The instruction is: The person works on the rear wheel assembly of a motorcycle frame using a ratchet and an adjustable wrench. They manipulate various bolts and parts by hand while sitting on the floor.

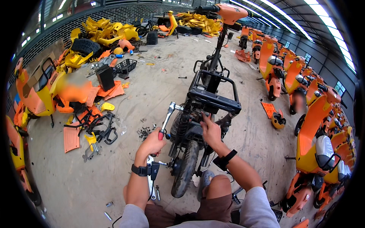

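A stripped scooter (211, 81) with black metal frame, worn black rear tyre (186, 171) and orange handlebar cover (232, 13) stands ahead. The left hand (152, 142) is wrapped round a red-gripped silver ratchet wrench (167, 117), beside the scooter. The right hand (211, 132), partly curled, reaches below the black rack (215, 100); whether it grasps anything, I cannot tell. Orange-and-yellow scooters (311, 142) line the grey concrete floor (106, 167).

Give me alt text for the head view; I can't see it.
A person's left hand grips a red-handled ratchet at a partly stripped scooter; the right hand reaches in below its black rack. Loose panels lie on the floor to the left; rows of scooters stand to the right.
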`<state>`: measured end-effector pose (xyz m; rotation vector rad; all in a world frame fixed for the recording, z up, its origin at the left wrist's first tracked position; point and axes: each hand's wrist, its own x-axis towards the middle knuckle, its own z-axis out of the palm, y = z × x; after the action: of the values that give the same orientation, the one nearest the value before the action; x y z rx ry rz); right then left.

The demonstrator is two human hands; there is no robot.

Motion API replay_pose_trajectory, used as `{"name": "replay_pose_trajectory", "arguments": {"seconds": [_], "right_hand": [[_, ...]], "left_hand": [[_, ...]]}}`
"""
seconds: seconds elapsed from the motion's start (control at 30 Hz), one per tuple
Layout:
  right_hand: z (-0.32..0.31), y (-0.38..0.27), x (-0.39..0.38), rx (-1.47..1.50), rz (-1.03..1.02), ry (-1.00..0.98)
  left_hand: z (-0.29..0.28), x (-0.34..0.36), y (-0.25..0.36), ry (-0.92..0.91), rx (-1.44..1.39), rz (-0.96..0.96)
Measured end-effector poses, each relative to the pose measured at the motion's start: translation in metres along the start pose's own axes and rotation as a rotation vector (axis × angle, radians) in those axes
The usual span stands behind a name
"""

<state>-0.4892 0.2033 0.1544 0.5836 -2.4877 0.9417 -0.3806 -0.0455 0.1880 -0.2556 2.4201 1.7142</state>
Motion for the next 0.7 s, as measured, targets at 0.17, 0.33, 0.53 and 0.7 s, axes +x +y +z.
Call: {"name": "replay_pose_trajectory", "arguments": {"seconds": [0.17,0.33,0.53,0.7], "right_hand": [[0.008,0.004,0.004,-0.061,-0.063,0.040],[0.015,0.015,0.005,-0.139,-0.172,0.156],[0.000,-0.002,0.013,-0.262,-0.326,0.155],[-0.006,-0.003,0.014,-0.288,-0.266,0.070]], "left_hand": [[0.002,-0.001,0.000,0.017,0.017,-0.028],[0.004,0.001,0.001,0.010,0.014,-0.005],[-0.001,0.001,-0.005,0.018,0.002,-0.004],[-0.002,0.001,-0.003,-0.001,0.034,-0.034]]}}
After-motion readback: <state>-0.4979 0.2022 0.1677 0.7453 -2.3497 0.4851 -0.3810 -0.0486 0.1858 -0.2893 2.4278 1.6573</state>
